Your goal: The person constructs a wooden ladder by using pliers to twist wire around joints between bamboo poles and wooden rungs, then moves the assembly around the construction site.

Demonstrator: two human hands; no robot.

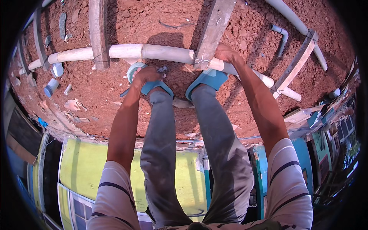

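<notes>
My left hand (147,75) is closed around a slim hand tool with a dark handle (124,93) and a grey metal end (163,69), perhaps pliers. A pale greenish ring-shaped roll (134,71) sits against the same hand. My right hand (227,53) is curled over a pale jointed pole (166,53) that looks like bamboo, right beside a wooden beam (214,28); its fingertips are partly hidden. Thin wire (202,60) binds this beam to the pole. Below the pole, my feet in blue sandals (212,79) stand near both hands.
More wooden beams (99,32) cross the pole on either side. Reddish, lumpy soil (161,19) lies beneath. A grey elbow pipe (283,38) rests at the upper right, and a blue-and-white cup-like piece (51,87) at the left. Behind stand a yellow-green wall (96,165) and a blue wall.
</notes>
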